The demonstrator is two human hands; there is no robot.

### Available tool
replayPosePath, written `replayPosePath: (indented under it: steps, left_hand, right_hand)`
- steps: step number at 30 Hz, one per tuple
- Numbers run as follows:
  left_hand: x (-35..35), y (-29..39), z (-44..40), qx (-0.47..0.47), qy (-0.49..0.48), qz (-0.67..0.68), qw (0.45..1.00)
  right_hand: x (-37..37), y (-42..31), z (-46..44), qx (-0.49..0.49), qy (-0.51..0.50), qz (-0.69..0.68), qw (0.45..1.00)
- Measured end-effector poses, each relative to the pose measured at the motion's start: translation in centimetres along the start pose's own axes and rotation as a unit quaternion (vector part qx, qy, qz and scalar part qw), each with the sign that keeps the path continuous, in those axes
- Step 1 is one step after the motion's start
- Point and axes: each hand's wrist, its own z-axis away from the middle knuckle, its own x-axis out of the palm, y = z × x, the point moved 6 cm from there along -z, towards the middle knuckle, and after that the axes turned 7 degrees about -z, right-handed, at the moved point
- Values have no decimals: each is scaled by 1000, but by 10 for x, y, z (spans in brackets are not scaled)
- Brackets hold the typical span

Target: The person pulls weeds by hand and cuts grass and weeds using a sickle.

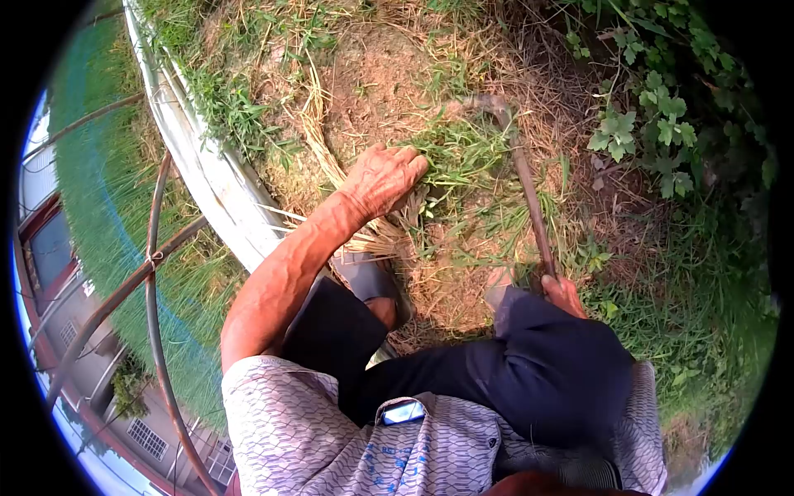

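My left hand [385, 178] is closed on a tuft of green weeds [463, 153] close to the ground, its fingertips mostly turned out of sight. My right hand [565, 296] is wrapped round the lower end of the wooden handle of a sickle [531, 194]. The tool's head lies beyond the weeds, bent to the left; its blade is blurred and hard to make out. Dry straw [314, 124] runs along the soil beside my left hand and under my wrist.
Bare soil [372, 74] with scattered grass lies ahead. White plastic sheeting [207, 165] and bent poles [153, 256] border the left, with tall grass behind. Leafy plants [662, 116] crowd the right. My shoe [376, 285] is just below my left hand.
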Motion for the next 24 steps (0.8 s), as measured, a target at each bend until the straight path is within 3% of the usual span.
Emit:
replayPosePath:
  steps: [2,3,5,11,13,15,16,17,20,21,24]
  left_hand:
    - [-9,5,-5,-25,42,6,999]
    - [-16,4,-12,-35,123,14,992]
    - [-20,1,-28,-62,127,-43,989]
    - [17,-28,-90,-151,80,-46,984]
    - [21,-34,-103,-124,119,-55,984]
    - [30,-38,-119,-83,66,-21,994]
    - [18,-37,-116,-72,188,-2,980]
    - [19,-38,-119,-71,188,-4,979]
    - [38,-71,-125,-271,76,161,946]
    - [49,-73,-123,-272,76,161,946]
    - [77,-54,-81,-206,271,262,903]
  right_hand:
    - [15,-50,21,122,1,-237,964]
    - [11,-57,8,118,7,-240,964]
    - [0,-61,-18,96,50,-300,948]
    - [-12,-70,-14,46,67,-247,966]
    - [-5,-74,0,73,64,-259,961]
    - [2,-68,1,60,63,-253,963]
    - [7,-70,1,39,65,-267,961]
    - [8,-70,0,38,64,-268,961]
    - [9,-66,-3,46,81,-314,945]
    - [7,-67,-5,46,80,-313,945]
    - [1,-83,-2,65,83,-315,943]
